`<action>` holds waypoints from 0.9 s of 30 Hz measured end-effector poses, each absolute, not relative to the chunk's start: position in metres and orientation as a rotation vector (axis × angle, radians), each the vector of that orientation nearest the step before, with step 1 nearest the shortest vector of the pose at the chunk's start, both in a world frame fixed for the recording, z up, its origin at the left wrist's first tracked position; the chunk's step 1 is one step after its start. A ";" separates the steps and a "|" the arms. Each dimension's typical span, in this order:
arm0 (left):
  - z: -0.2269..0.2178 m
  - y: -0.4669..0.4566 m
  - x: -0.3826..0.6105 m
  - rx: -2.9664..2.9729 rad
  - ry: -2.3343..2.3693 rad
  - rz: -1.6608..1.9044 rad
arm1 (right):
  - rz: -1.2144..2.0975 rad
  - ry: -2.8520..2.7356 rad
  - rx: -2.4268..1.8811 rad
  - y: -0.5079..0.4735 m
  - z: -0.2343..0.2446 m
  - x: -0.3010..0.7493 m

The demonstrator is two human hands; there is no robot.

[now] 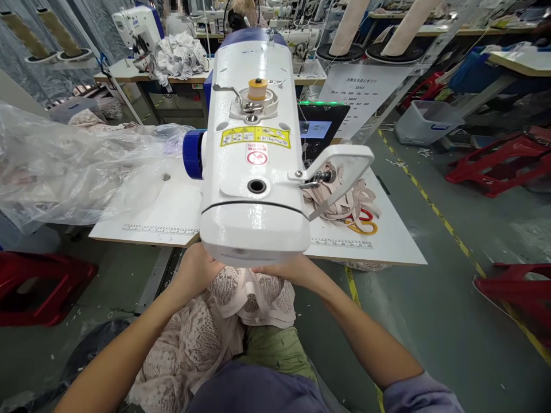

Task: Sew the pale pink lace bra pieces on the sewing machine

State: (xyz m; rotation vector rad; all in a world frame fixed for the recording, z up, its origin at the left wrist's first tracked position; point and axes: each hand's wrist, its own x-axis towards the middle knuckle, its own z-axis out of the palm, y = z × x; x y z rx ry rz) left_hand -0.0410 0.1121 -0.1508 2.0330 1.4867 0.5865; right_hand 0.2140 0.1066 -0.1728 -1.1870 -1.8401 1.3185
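Note:
A pale pink lace bra (255,292) hangs over the front edge, just below the head of a white sewing machine (253,223). My left hand (196,271) grips its left side, with the thumb pointing inward and the other fingers mostly hidden by the machine. On the opposite side, my right hand (290,269) has hold of the bra's upper edge, and the machine head covers part of that hand too. More lace bras (189,338) lie heaped on my lap, below the left hand. The needle area is hidden from view.
Beige straps (340,195) and scissors with red and yellow handles (364,225) lie on the white tabletop (391,244) at right. A clear plastic bag (77,172) covers the left side. Red stools (43,287) and a plastic bin (426,121) stand on the floor.

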 end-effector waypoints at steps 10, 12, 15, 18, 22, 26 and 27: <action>-0.148 0.112 -0.037 2.050 1.509 0.669 | 1.328 -1.797 -1.212 0.109 -0.177 0.215; -0.146 0.112 -0.037 2.047 1.499 0.666 | 1.340 -1.798 -1.210 0.109 -0.177 0.215; -0.143 0.113 -0.037 2.028 1.500 0.653 | 1.349 -1.779 -1.206 0.110 -0.178 0.217; -0.142 0.114 -0.040 2.015 1.493 0.653 | 1.389 -1.717 -1.237 0.109 -0.190 0.219; -0.145 0.114 -0.045 2.005 1.506 0.644 | 1.644 -1.409 -1.095 0.097 -0.237 0.211; -0.148 0.111 -0.044 2.013 1.534 0.633 | 2.055 -0.912 -0.729 0.070 -0.292 0.193; -0.148 0.111 -0.044 2.016 1.535 0.635 | 2.117 -0.806 -0.678 0.062 -0.300 0.189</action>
